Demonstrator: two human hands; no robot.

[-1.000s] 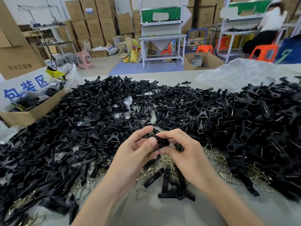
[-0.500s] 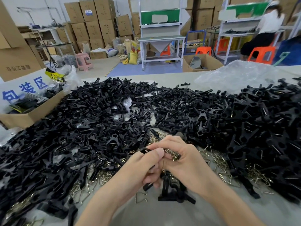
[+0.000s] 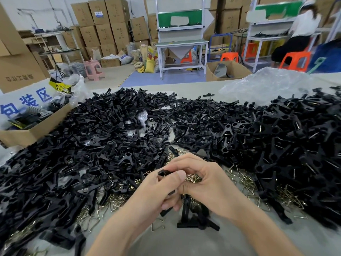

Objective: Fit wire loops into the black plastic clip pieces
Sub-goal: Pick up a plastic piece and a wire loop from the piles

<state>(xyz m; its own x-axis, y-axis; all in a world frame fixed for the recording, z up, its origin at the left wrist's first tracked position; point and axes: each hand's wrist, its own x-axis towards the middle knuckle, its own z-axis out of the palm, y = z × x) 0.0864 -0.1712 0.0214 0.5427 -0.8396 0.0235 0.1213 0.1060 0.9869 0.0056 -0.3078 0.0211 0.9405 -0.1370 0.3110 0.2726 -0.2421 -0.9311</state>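
My left hand (image 3: 156, 193) and my right hand (image 3: 206, 183) meet at the middle of the table, fingers closed together around a black plastic clip piece (image 3: 163, 172) whose curved end pokes out above my left thumb. My right fingers curl over a clump of brass wire loops (image 3: 192, 179); whether they pinch one I cannot tell. A broad heap of black clip pieces (image 3: 114, 137) covers the table to the left and behind. Another heap with wires in it (image 3: 287, 145) lies to the right. A few clips (image 3: 191, 217) lie right below my hands.
Loose wire loops (image 3: 247, 183) are scattered on the grey table (image 3: 184, 242) around my hands. A cardboard box (image 3: 31, 132) stands at the left edge, a clear plastic bag (image 3: 265, 85) at the back right. Beyond the table sit workbenches, stacked cartons and a seated person (image 3: 299, 34).
Both hands have come down toward the table and closed tighter together; the clip that was held openly between the fingertips is now mostly hidden inside the grip.
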